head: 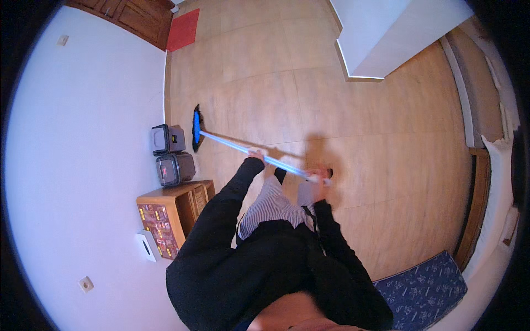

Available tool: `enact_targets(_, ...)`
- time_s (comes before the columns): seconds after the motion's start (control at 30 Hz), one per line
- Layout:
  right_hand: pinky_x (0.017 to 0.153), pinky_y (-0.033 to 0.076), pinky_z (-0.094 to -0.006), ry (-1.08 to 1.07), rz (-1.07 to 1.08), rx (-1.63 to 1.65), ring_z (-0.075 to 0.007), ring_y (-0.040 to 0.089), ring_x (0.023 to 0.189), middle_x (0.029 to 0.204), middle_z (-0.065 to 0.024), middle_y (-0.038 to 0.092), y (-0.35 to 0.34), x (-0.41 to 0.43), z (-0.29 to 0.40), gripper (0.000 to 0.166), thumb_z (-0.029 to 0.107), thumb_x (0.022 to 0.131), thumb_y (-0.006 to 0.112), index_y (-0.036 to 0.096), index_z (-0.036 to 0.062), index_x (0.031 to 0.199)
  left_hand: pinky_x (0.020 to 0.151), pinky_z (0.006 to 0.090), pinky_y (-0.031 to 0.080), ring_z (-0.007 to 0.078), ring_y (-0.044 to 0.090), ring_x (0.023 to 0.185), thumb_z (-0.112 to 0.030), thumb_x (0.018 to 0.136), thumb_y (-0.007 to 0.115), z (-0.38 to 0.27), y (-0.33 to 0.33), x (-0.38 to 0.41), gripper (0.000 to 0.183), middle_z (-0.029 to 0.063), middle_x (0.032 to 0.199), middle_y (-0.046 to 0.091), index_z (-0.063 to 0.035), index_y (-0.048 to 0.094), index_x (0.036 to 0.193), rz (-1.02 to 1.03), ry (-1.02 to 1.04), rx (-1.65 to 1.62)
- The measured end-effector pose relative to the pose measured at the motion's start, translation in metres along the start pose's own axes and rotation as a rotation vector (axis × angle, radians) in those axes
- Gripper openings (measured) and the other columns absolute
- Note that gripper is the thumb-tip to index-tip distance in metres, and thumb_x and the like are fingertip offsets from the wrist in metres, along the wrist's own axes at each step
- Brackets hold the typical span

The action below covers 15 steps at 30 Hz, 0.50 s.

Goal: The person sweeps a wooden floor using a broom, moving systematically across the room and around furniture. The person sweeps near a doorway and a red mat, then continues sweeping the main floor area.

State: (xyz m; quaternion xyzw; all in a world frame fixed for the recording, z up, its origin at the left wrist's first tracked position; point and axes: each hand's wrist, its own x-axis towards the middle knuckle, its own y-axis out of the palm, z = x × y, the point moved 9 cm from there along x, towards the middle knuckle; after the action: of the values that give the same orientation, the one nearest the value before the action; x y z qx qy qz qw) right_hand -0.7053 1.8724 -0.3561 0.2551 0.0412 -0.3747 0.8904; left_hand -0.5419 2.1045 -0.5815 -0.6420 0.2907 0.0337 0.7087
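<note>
A broom with a blue head (197,128) and dark bristles rests on the tiled floor (265,103), to the left. Its pale handle (232,145) slants down to the right, across the front of my body. My left hand (257,156) is closed around the middle of the handle. Near the handle's upper end is my right hand (319,178), gripping it; this hand is blurred. The handle casts a shadow on the floor.
Two dark lidded bins (176,169) stand against the left wall, beside a wooden cabinet (182,198). A red mat (183,31) lies by a wooden door (136,18). A white pillar (368,45) juts in at upper right; a blue patterned mattress (426,289) lies lower right.
</note>
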Motion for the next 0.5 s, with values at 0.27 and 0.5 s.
enact_targets(0.27, 0.071, 0.041, -0.0281, -0.143, 0.154, -0.306, -0.0142, 0.052, 0.066, 0.06, -0.0052, 0.052, 0.01, 0.002, 0.079, 0.037, 0.031, 0.081, 0.044, 0.049, -0.0025, 0.097, 0.071, 0.0407, 0.044, 0.0296, 0.058, 0.071, -0.023, 0.073, 0.043, -0.089, 0.001, -0.026, 0.023, 0.0132, 0.071, 0.06, -0.0068, 0.058, 0.067, 0.183, 0.316, -0.182)
enact_targets(0.5, 0.043, 0.04, -0.0293, -0.502, -0.182, -0.345, -0.0118, 0.04, 0.038, 0.045, -0.0028, 0.043, -0.093, -0.027, 0.34, 0.044, 0.023, 0.082, 0.038, 0.031, -0.0051, 0.116, 0.057, 0.0408, 0.044, 0.03, 0.054, 0.064, -0.021, 0.067, 0.049, -0.406, -0.117, -0.114, 0.016, 0.013, 0.064, 0.055, -0.0066, 0.055, 0.061, 0.129, 0.817, -0.583)
